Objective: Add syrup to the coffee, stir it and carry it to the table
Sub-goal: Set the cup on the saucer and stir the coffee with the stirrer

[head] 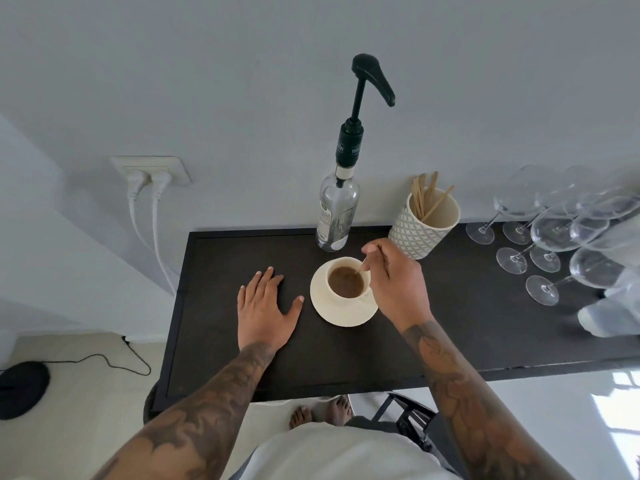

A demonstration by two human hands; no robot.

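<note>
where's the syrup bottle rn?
Head view: syrup bottle stands at the counter's back edge by the wall, behind the coffee cup, left of the stirrer holder.

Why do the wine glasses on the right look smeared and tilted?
Head view: the wide-angle lens stretches and leans the wine glasses near the frame edge, and the syrup bottle leans too; bright daylight washes out the floor at the lower right; the coffee cup in the centre stays fairly sharp.

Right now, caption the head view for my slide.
Right hand stirs coffee cup with wooden stick; left hand rests flat.
</note>
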